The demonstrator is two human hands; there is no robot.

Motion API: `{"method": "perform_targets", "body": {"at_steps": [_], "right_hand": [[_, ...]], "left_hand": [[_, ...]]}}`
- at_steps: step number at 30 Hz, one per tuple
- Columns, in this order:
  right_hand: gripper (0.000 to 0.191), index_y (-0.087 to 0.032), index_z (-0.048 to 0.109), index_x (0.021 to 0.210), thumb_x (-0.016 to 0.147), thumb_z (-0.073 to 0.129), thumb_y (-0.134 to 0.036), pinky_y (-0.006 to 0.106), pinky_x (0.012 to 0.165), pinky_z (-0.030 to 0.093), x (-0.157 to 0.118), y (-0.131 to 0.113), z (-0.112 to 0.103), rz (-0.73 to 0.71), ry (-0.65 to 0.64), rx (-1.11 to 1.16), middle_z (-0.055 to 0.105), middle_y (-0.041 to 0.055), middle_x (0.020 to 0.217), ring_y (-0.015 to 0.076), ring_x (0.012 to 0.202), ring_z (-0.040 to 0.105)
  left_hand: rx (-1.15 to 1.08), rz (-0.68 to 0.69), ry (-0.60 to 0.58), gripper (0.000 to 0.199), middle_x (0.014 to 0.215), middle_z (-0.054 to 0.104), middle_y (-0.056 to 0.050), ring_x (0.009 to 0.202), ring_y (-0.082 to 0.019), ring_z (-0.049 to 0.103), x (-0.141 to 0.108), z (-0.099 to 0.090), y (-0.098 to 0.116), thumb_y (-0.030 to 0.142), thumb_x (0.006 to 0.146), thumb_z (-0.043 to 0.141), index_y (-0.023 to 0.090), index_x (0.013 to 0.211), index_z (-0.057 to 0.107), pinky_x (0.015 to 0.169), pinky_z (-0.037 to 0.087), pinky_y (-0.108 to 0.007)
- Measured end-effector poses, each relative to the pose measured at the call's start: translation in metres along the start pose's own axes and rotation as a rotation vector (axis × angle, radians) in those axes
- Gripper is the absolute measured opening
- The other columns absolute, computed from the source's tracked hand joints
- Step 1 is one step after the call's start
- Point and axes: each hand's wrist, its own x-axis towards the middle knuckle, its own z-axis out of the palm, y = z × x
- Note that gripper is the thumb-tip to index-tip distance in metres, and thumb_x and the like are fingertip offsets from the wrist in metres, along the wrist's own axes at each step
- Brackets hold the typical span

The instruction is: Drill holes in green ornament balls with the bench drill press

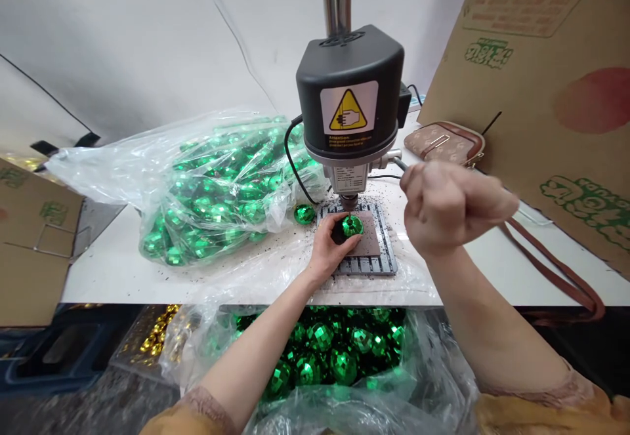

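On the base plate (386,251) of a small drill press (350,120), a shiny green faceted ball (352,226) sits under the chuck (349,200). My left hand (331,246) grips that ball from the left, thumb in front and fingers behind. The drill bit meets the top of the ball; whether it has gone in I cannot tell. To the right, my right hand (440,205) is closed around the press's feed lever (399,162), most of which the fist hides. Another green ball (304,213) lies just left of the base plate.
A clear plastic bag (147,159) of green balls lies on the white table (108,277) at left. Below the front edge is an open bag of green balls (322,336). Cardboard boxes (556,126) flank both sides. A patterned purse (443,143) lies behind my right hand. Dark shavings surround the base.
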Motion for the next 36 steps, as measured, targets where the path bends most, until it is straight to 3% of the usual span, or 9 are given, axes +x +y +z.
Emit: {"method": "perform_targets", "body": {"at_steps": [2,7,12,14,17,20,24,30,36], "right_hand": [[0.047,-0.019,0.031,0.044,0.082,0.060,-0.017,0.028,0.041,0.019,0.019,-0.008,0.011,0.046,0.107,0.078,0.027,-0.0059,0.039,0.0056,0.036,0.026],[0.042,-0.021,0.041,0.044,0.077,0.065,-0.016,0.030,0.037,0.016,0.056,-0.010,0.026,0.167,0.035,0.231,0.032,-0.0061,0.037,0.0066,0.034,0.026],[0.042,-0.021,0.039,0.047,0.080,0.064,-0.017,0.030,0.039,0.015,0.057,-0.007,0.025,0.147,0.036,0.246,0.030,-0.0064,0.039,0.0069,0.035,0.027],[0.042,-0.021,0.037,0.046,0.080,0.062,-0.015,0.029,0.040,0.015,0.055,-0.007,0.026,0.123,0.060,0.230,0.028,-0.0066,0.040,0.0060,0.036,0.026],[0.044,-0.021,0.037,0.046,0.080,0.064,-0.016,0.028,0.039,0.014,0.055,-0.005,0.028,0.109,0.087,0.229,0.029,-0.0063,0.039,0.0051,0.036,0.025],[0.046,-0.020,0.038,0.045,0.079,0.069,-0.019,0.028,0.039,0.014,0.055,-0.003,0.027,0.130,0.090,0.239,0.030,-0.0062,0.038,0.0044,0.035,0.025],[0.050,-0.018,0.036,0.045,0.081,0.070,-0.025,0.024,0.039,0.018,0.053,-0.005,0.025,0.151,0.063,0.201,0.029,-0.0073,0.039,0.0024,0.036,0.027],[0.049,-0.016,0.034,0.048,0.089,0.062,-0.022,0.022,0.042,0.021,0.050,-0.009,0.023,0.137,0.042,0.145,0.028,-0.0079,0.042,0.0007,0.039,0.029],[0.047,-0.017,0.034,0.048,0.088,0.059,-0.015,0.025,0.043,0.018,0.047,-0.008,0.024,0.108,0.074,0.169,0.028,-0.0071,0.042,0.0022,0.039,0.029]], "left_hand": [[-0.039,-0.047,0.019,0.046,0.111,0.067,-0.008,0.102,-0.022,0.065,-0.001,0.001,0.003,0.031,0.076,0.081,0.020,0.115,0.060,0.090,0.052,-0.036],[0.085,-0.049,0.006,0.036,0.100,0.067,-0.006,0.093,-0.021,0.063,-0.024,-0.028,0.027,0.031,0.075,0.079,0.020,0.104,0.061,0.082,0.050,-0.033],[0.414,-0.047,-0.506,0.035,0.088,0.068,-0.003,0.081,-0.021,0.062,-0.057,-0.093,0.060,0.046,0.074,0.081,0.022,0.095,0.064,0.069,0.046,-0.031],[0.483,-0.044,-0.558,0.030,0.088,0.068,-0.003,0.081,-0.022,0.064,-0.056,-0.108,0.061,0.049,0.084,0.070,0.023,0.097,0.065,0.069,0.046,-0.030],[0.575,0.041,-0.332,0.017,0.096,0.067,-0.006,0.085,-0.021,0.064,-0.029,-0.106,0.044,0.036,0.096,0.055,0.023,0.105,0.062,0.074,0.048,-0.032],[0.728,0.079,-0.102,0.021,0.105,0.063,-0.010,0.086,-0.023,0.062,0.009,-0.088,0.012,0.019,0.092,0.058,0.021,0.113,0.059,0.073,0.048,-0.033],[0.864,-0.056,-0.105,0.042,0.110,0.061,-0.011,0.084,-0.023,0.063,0.039,-0.071,-0.021,0.006,0.076,0.071,0.022,0.113,0.059,0.070,0.048,-0.033],[0.666,0.039,-0.071,0.045,0.110,0.060,-0.007,0.102,-0.025,0.062,0.029,-0.079,-0.029,0.011,0.075,0.075,0.023,0.115,0.058,0.085,0.052,-0.035],[0.401,0.106,0.057,0.043,0.108,0.058,-0.006,0.098,-0.020,0.061,0.001,-0.077,-0.014,0.024,0.077,0.077,0.021,0.116,0.059,0.081,0.052,-0.030]]}}
